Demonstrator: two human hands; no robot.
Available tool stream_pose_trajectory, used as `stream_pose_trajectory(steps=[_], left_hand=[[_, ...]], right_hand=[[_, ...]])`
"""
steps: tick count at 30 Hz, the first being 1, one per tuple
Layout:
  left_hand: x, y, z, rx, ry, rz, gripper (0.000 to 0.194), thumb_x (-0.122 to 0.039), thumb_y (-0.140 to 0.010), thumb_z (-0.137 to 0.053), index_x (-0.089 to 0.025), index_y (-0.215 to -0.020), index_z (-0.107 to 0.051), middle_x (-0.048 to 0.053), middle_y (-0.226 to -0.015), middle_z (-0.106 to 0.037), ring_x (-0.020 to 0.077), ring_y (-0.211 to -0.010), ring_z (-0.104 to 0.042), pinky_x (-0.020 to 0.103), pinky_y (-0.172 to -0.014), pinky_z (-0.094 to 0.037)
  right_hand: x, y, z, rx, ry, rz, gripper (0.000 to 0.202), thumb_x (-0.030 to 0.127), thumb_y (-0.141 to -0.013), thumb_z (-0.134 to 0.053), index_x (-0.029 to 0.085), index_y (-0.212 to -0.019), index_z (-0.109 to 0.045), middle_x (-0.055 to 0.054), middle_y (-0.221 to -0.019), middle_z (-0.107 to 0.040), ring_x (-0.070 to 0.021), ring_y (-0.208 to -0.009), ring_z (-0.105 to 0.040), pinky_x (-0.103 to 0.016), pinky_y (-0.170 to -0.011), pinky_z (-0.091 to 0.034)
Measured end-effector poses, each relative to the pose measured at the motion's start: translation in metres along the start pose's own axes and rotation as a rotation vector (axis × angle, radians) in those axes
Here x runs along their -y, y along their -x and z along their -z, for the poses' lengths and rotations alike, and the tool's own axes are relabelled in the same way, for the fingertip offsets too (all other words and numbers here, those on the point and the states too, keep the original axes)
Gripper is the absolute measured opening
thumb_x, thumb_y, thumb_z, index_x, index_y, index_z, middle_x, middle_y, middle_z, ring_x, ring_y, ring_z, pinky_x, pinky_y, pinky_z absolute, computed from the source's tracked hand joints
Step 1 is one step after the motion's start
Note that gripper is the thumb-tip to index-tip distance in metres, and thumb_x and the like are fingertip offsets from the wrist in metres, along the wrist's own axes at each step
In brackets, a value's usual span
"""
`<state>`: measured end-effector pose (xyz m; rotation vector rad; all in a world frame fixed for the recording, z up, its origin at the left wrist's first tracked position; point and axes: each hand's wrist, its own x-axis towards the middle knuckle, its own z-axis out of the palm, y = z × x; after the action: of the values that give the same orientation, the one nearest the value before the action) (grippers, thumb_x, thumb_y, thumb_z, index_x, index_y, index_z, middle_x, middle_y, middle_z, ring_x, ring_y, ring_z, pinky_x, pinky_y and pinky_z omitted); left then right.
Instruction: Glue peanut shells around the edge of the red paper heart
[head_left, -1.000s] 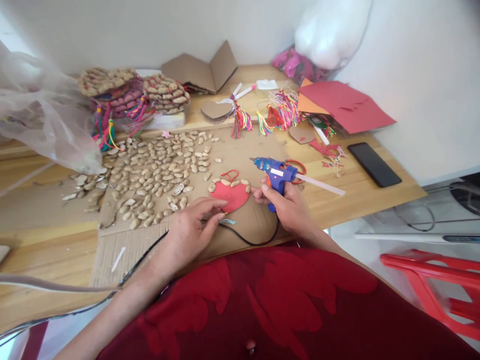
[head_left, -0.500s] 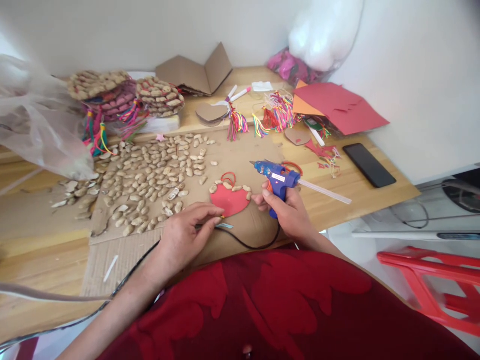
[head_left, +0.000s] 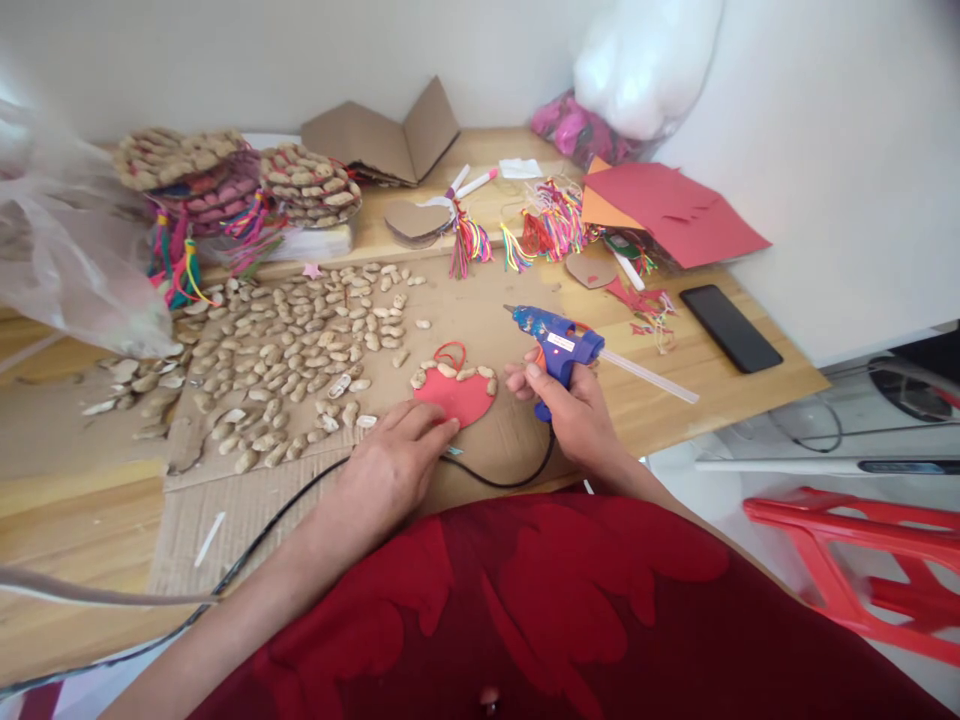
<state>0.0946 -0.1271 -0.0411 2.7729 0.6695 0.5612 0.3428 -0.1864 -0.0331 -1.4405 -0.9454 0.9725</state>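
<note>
A red heart cutout [head_left: 463, 397] lies on the cardboard sheet [head_left: 487, 300], with peanuts [head_left: 466, 372] along its upper edge and a red cord loop [head_left: 451, 352] at its top. My left hand [head_left: 397, 450] grips the heart's lower left edge, the fingers over its face and the thumb near the bottom point. A bit of light blue thread shows just below that point. In my right hand [head_left: 574, 405] is a blue glue gun [head_left: 555, 345], its handle wrapped by the fingers. The nozzle points up and left, above the heart and apart from it. A clear glue stick [head_left: 649, 377] sticks out behind.
Loose peanuts [head_left: 285, 340] cover the cardboard's left side. Finished peanut pieces [head_left: 307, 195] are stacked behind, near a plastic bag [head_left: 71, 250]. Colourful tassels [head_left: 553, 220], red paper [head_left: 675, 210] and a phone [head_left: 731, 328] lie farther right. The gun's black cable [head_left: 292, 510] passes under my left arm.
My left hand has shifted from pinching the heart's bottom tip to holding its lower left edge. The glue gun stays raised in my right hand. The view has moved slightly.
</note>
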Motion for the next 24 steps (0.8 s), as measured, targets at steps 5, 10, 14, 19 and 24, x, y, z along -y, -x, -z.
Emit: stream_pose_trajectory(steps=[5, 10, 14, 19, 24], left_hand=[[-0.001, 0.0, -0.001, 0.022, -0.045, -0.004, 0.029, -0.008, -0.102, -0.049, -0.015, -0.121, -0.07, 0.014, -0.118, -0.072, 0.0264, -0.103, -0.07, 0.042, -0.09, -0.062], [-0.001, 0.002, -0.002, 0.036, -0.043, 0.021, 0.032, -0.007, -0.1, -0.051, -0.018, -0.124, -0.07, 0.013, -0.12, -0.072, 0.0258, -0.104, -0.07, 0.042, -0.092, -0.062], [-0.001, 0.001, -0.001, 0.054, -0.035, 0.035, 0.033, -0.007, -0.1, -0.053, -0.02, -0.125, -0.07, 0.012, -0.118, -0.072, 0.0262, -0.105, -0.07, 0.043, -0.093, -0.061], [-0.002, -0.001, 0.0, 0.057, -0.045, 0.033, 0.031, -0.009, -0.1, -0.054, -0.018, -0.123, -0.071, 0.013, -0.116, -0.072, 0.0267, -0.103, -0.07, 0.042, -0.092, -0.061], [-0.002, -0.003, 0.001, 0.054, -0.056, 0.015, 0.031, -0.008, -0.099, -0.054, -0.017, -0.121, -0.074, 0.013, -0.113, -0.073, 0.0282, -0.1, -0.069, 0.044, -0.088, -0.063]], right_hand=[[0.003, 0.008, -0.008, 0.047, 0.007, 0.055, 0.026, 0.051, -0.099, -0.067, 0.026, -0.106, -0.064, -0.003, -0.093, -0.078, -0.0238, -0.1, -0.077, -0.041, -0.095, -0.059], [0.005, 0.013, -0.007, 0.092, 0.174, 0.087, 0.028, 0.053, -0.1, -0.065, 0.026, -0.099, -0.071, -0.006, -0.105, -0.078, -0.028, -0.107, -0.077, -0.044, -0.097, -0.058], [0.002, 0.016, -0.002, 0.068, 0.242, 0.098, 0.027, 0.052, -0.099, -0.066, 0.026, -0.105, -0.073, -0.005, -0.1, -0.079, -0.0279, -0.096, -0.076, -0.044, -0.087, -0.06], [0.0, 0.018, 0.008, 0.016, 0.204, 0.054, 0.03, 0.054, -0.098, -0.067, 0.025, -0.107, -0.069, -0.005, -0.092, -0.078, -0.0272, -0.093, -0.076, -0.04, -0.076, -0.059], [0.023, 0.019, 0.02, -0.167, 0.064, 0.065, 0.03, 0.054, -0.095, -0.07, 0.027, -0.108, -0.065, -0.003, -0.089, -0.078, -0.0232, -0.083, -0.073, -0.041, -0.079, -0.058]])
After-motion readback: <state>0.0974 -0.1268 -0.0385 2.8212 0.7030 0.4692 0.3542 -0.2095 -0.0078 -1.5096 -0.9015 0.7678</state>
